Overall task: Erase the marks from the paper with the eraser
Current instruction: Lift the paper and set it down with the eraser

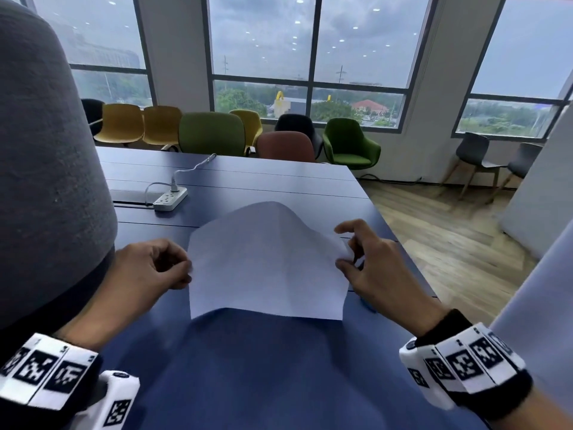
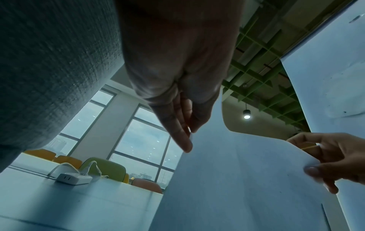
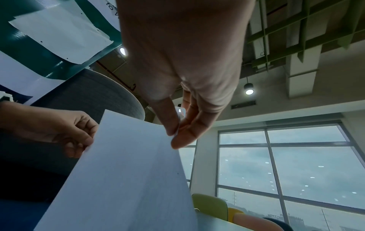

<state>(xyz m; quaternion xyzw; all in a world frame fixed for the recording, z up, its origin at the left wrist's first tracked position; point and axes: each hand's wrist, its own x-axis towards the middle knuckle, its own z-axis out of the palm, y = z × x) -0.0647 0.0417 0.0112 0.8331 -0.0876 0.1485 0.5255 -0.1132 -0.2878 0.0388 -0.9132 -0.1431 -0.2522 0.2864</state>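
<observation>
White paper (image 1: 266, 262) is held up over the blue tabletop (image 1: 279, 181) in the head view, bowed upward along its far edge, its near edge hanging just above the surface. The left hand (image 1: 148, 265) pinches the sheet's left edge and the right hand (image 1: 372, 262) pinches its right edge, index finger raised above the sheet. A small blue object (image 1: 367, 304) peeks out on the tabletop under the right hand; whether it is the eraser I cannot tell. Farther left lies a white power strip (image 1: 170, 198) with a cable plugged in. Coloured chairs (image 1: 210, 133) line the far side below the windows.

From the left wrist, the left hand (image 2: 177, 96) grips the sheet's edge between thumb and fingers (image 2: 184, 143); the paper (image 2: 237, 179) fills the lower right, and the right hand (image 2: 326, 157) holds its far corner. The power strip (image 2: 74, 179) sits at lower left.

From the right wrist, the right hand (image 3: 183, 87) pinches the paper (image 3: 126, 179) between thumb and fingers (image 3: 183, 139); the left hand (image 3: 59, 129) holds the opposite edge. No marks can be made out on the sheet.
</observation>
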